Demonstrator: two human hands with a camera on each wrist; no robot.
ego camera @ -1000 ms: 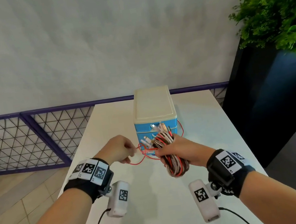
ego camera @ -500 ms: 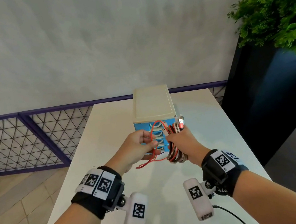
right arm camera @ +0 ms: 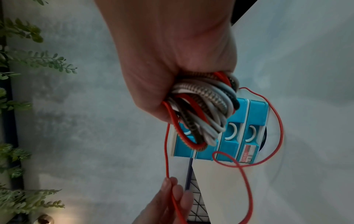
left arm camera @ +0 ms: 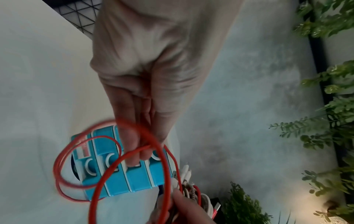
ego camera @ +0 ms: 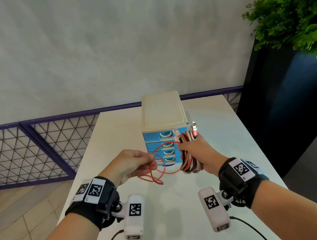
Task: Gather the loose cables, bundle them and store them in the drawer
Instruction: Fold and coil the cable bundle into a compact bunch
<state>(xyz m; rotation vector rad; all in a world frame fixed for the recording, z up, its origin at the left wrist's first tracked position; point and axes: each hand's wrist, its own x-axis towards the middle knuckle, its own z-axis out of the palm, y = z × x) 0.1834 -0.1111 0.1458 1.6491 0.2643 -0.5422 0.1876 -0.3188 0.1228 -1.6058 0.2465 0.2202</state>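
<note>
Now 2 hands wind a loose red cable toward a held cable bundle, in front of a small drawer unit.

Head view: the right hand (ego camera: 198, 153) is fisted round the cable bundle (ego camera: 188, 156), its long axis upright. The left hand (ego camera: 133, 163), level with it and to its left, pinches the red cable (ego camera: 160, 172), which loops down between them above the counter (ego camera: 225, 131). All 4 drawers of the drawer unit (ego camera: 162, 119) look closed. Left wrist view: fingertips (left arm camera: 134, 159) nip the red strand. Right wrist view: the grip wraps the bundle's middle; the strand leaves the bundle and runs to the left hand.
</note>
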